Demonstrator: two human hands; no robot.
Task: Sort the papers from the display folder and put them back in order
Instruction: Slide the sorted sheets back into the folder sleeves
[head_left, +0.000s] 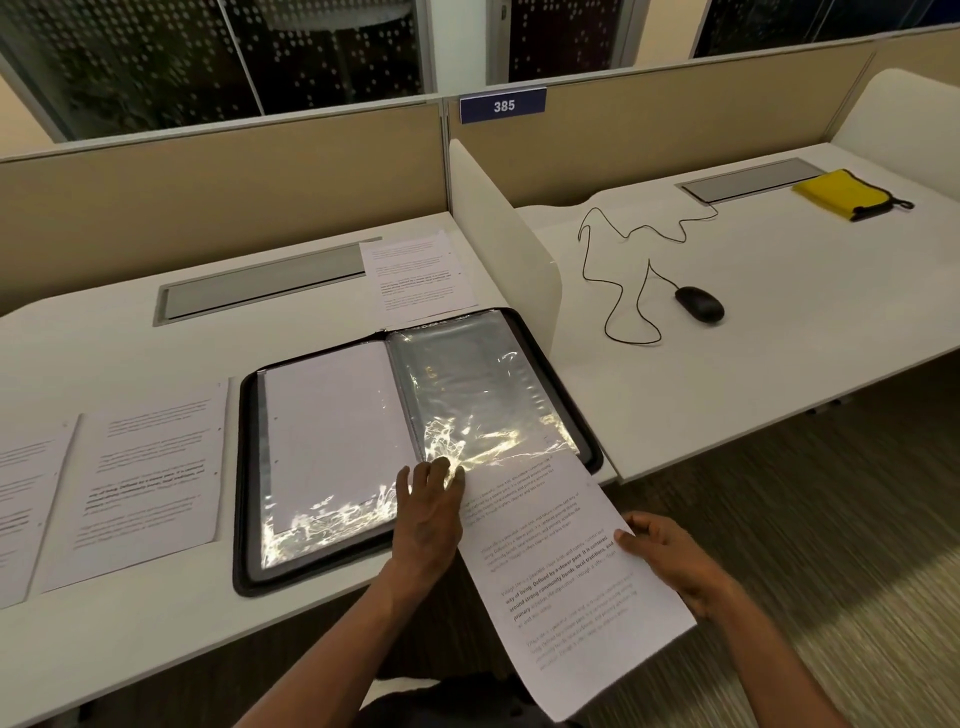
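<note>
A black zip display folder (244, 467) lies open on the white desk. Its left sleeve holds a white sheet (332, 415); its right clear sleeve (483, 384) looks empty and glares. A printed paper (561, 587) sticks out of the bottom of the right sleeve and hangs past the desk edge toward me. My left hand (428, 514) rests on the folder's lower edge, fingertips at the sleeve's opening. My right hand (670, 561) holds the paper's right edge, thumb on top.
Two printed sheets (150, 478) lie side by side left of the folder, and another sheet (415, 275) lies behind it. A white divider (498, 234) separates the neighbouring desk, which carries a black wired mouse (698, 304) and a yellow pouch (844, 195).
</note>
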